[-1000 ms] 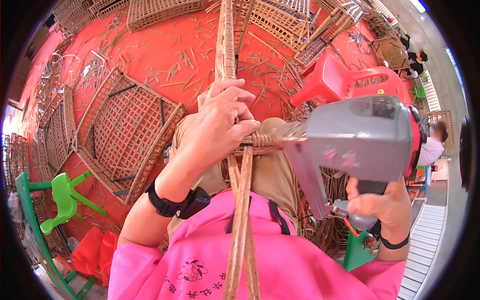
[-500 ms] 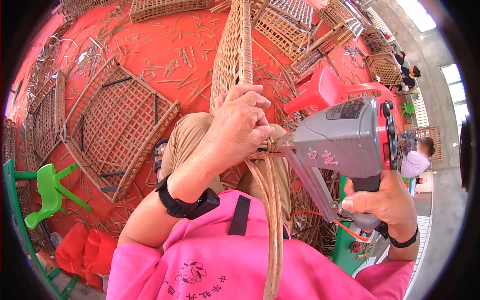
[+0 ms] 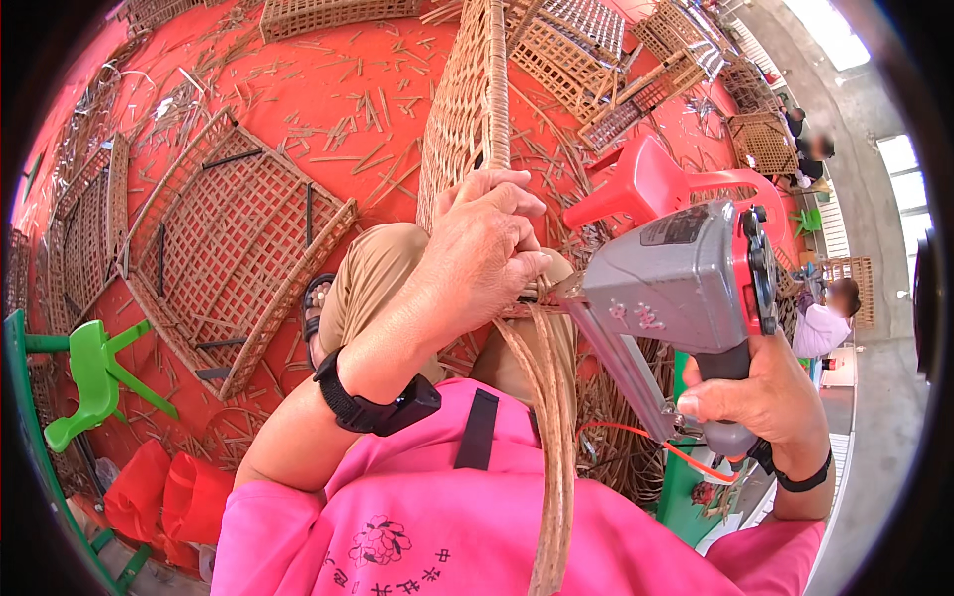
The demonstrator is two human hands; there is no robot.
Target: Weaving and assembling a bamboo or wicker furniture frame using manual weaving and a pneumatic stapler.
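My right hand (image 3: 770, 397) is wrapped around the black grip of a grey and red pneumatic nail gun (image 3: 656, 273). Its nose meets the end of a woven wicker panel (image 3: 465, 119), close beside my left fingertips. My left hand (image 3: 485, 238) is closed over the panel's wrapped edge, with the fingers curled and the thumb side toward the gun. From that corner several long brown rattan-like strips (image 3: 550, 417) hang down over my pink shirt. The exact spot under the gun's nose is partly hidden by my left hand.
A large lattice-woven frame (image 3: 238, 248) lies on the red floor to the left, beside a green stool (image 3: 94, 382). A red plastic chair (image 3: 636, 184) stands right of the panel. An orange air hose (image 3: 701, 462) trails below the gun. Cut strips litter the floor; a person (image 3: 825, 318) sits far right.
The hands, panel end and nail gun have shifted very slightly to the right in view. My grip on both stays the same, and the hanging strips have swung a little right.
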